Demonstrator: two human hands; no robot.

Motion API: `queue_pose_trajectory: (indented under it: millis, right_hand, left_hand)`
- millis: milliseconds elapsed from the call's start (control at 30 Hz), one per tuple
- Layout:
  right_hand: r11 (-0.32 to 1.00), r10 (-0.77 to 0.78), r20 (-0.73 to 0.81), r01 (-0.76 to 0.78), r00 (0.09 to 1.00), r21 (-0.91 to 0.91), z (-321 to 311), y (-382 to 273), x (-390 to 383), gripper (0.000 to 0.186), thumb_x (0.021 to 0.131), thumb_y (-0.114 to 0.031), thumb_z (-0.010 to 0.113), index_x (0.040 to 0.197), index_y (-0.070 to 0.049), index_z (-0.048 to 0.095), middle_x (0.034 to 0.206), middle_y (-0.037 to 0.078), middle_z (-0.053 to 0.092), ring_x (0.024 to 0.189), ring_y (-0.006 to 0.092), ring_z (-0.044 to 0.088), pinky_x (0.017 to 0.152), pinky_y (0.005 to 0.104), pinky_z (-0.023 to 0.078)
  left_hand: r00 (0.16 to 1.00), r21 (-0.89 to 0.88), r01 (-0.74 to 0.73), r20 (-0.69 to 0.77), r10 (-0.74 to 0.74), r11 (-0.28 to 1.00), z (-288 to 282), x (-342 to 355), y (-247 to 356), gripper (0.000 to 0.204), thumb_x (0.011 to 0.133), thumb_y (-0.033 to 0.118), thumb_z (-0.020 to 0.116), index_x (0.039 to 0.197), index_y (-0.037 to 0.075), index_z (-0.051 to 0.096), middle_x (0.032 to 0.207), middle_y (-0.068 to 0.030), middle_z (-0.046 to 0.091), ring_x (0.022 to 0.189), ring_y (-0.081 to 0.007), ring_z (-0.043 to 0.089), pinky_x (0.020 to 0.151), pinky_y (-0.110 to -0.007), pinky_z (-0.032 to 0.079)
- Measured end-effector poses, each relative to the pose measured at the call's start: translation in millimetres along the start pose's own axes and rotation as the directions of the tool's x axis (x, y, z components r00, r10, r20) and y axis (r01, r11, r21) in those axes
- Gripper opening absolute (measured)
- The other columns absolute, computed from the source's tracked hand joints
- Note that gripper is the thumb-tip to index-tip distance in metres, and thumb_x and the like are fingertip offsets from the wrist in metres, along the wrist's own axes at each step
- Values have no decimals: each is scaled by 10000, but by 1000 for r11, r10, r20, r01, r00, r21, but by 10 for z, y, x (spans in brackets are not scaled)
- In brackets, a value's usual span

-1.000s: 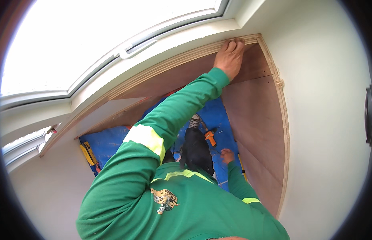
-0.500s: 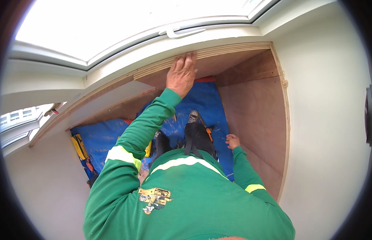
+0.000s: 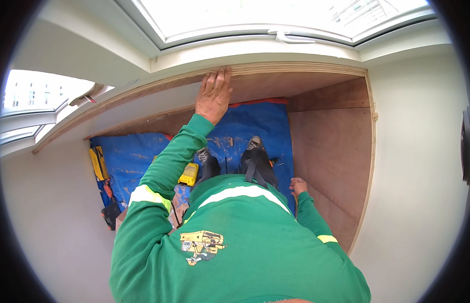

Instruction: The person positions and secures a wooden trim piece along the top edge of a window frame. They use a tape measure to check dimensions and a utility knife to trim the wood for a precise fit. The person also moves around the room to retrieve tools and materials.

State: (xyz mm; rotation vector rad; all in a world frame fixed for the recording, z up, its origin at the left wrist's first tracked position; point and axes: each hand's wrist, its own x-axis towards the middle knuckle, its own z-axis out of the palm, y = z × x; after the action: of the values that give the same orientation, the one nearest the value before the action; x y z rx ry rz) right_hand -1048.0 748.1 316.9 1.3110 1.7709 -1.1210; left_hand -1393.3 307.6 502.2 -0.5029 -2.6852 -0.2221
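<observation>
My left hand (image 3: 214, 97) lies with its fingers stretched out against the layered edge of a plywood panel (image 3: 295, 68), just below the window sill. Its palm rests against the board and its fingertips reach the top edge. My right hand (image 3: 298, 186) hangs low on the right, beside the reddish-brown plywood side panel (image 3: 330, 146). Its fingers are loosely bent, and I see nothing in them. Whether that hand touches the side panel I cannot tell.
Blue sheeting (image 3: 235, 121) covers the floor under my feet. A yellow case (image 3: 189, 173) lies by my left leg. Further left are a yellow tool (image 3: 98, 162) and a black tool (image 3: 111, 214). A window handle (image 3: 290, 38) projects above the sill (image 3: 204, 59).
The view has swung left. My left hand has slid left along the plywood edge, still flat on it. My right hand stays low, its fingers slightly more bent.
</observation>
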Motion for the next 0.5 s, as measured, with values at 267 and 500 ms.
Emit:
queue_pose_trajectory:
  millis: [267,500]
  right_hand:
    - [997,-74,-19,74,997,16,307,-105,-195,316,997,-344,637,1235,-142,687,1104,45,687,953,199,701,698,427,547]
    - [918,-267,122,291,956,-270,490,-128,-455,225,1032,-220,587,1166,-88,710,1094,126,735,850,219,721,665,380,568]
  left_hand:
    - [798,-732,548,312,-515,405,-58,-231,-231,537,940,336,735,1309,-39,625,1262,-196,607,1161,-333,595,1029,-421,480]
    - [498,-808,588,326,-803,37,432,143,162,650,827,517,809,1043,-70,632,1074,-240,603,1036,-384,584,936,-474,478]
